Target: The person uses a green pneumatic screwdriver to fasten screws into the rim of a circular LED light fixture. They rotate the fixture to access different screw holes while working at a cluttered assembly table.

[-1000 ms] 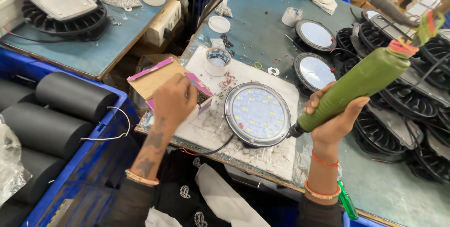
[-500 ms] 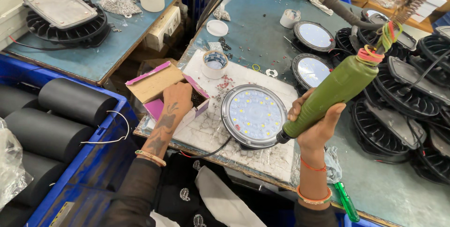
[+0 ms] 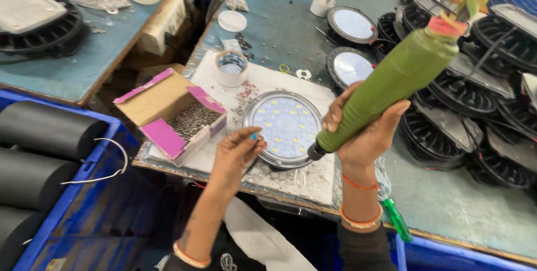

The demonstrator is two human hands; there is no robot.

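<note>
While a second ago the left hand [image 3: 238, 151] sat in the cardboard box of screws [image 3: 190, 120], it now hovers at the round LED lamp's [image 3: 286, 128] left rim on the desk [image 3: 447, 192], fingers pinched together, likely on a screw. Right hand [image 3: 363, 134] grips the green electric screwdriver [image 3: 391, 81], tip at the rim; fastening looks imminent.

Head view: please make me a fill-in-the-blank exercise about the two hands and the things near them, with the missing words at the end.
1. The right hand grips a long electric screwdriver whose body is ____ in colour.
2. The left hand rests at the edge of a ____ lamp plate dotted with small lights.
3. The open cardboard box with pink flaps holds many small ____.

Missing words: green; round; screws
</note>
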